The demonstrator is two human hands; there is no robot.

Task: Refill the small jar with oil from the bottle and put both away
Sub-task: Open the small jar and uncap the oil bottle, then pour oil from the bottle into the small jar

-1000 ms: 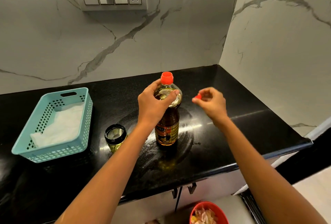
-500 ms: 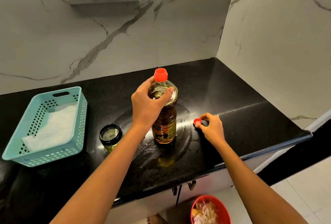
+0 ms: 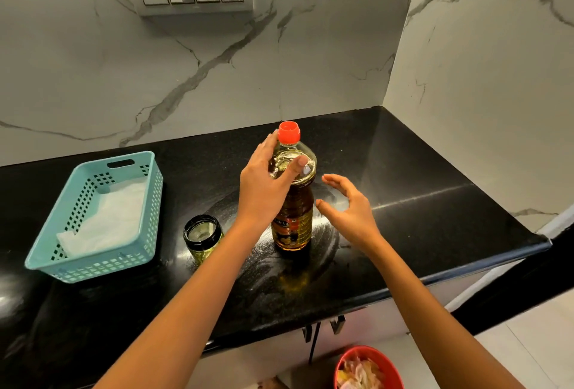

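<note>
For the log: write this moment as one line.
left hand grips oil bottle | right hand empty beside it | small jar upright, untouched

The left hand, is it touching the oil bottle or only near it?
Touching. The head view shows the left hand gripping the oil bottle at its shoulder, thumb lying across the front.

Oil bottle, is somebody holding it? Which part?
Yes. The left hand grips the oil bottle round its shoulder, just below the red cap. The right hand is open beside it and holds nothing.
</note>
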